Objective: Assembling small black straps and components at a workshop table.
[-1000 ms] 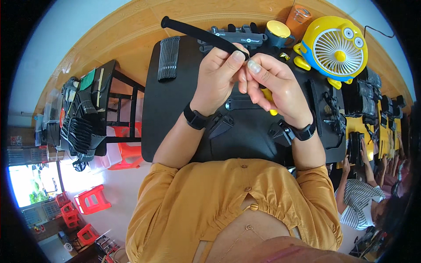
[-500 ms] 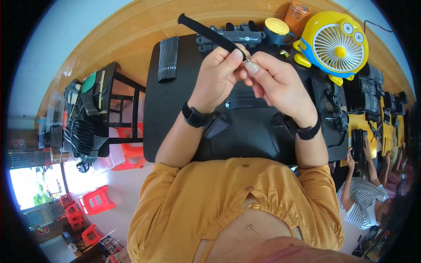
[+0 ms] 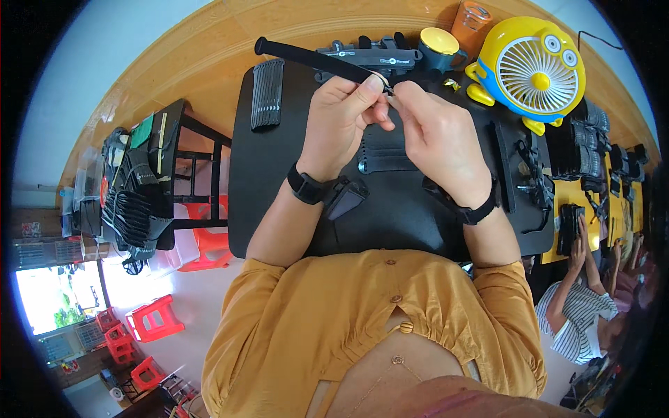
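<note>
Both hands are up over the black mat (image 3: 279, 181), meeting at the near end of a long black strap (image 3: 313, 59). The left hand (image 3: 341, 118) has its fingers curled in, thumb and forefinger pinching the strap right at its end, and the strap runs from there up and to the left, held clear of the mat, with its rounded tip out over the wooden table (image 3: 202, 63). The right hand (image 3: 439, 136) comes in from the other side, fingertips pressed to the same spot, gripping something small there; what it is, too tiny to tell. The two hands touch at the pinch. Black bands sit on both wrists. Below the hands, flat on the mat, lies a black ribbed piece (image 3: 383, 150). A stack of black strips (image 3: 267, 94) rests at the mat's left edge. At upper right stands a yellow fan (image 3: 529, 70), with a yellow-lidded cup (image 3: 437, 47) just left of it.
</note>
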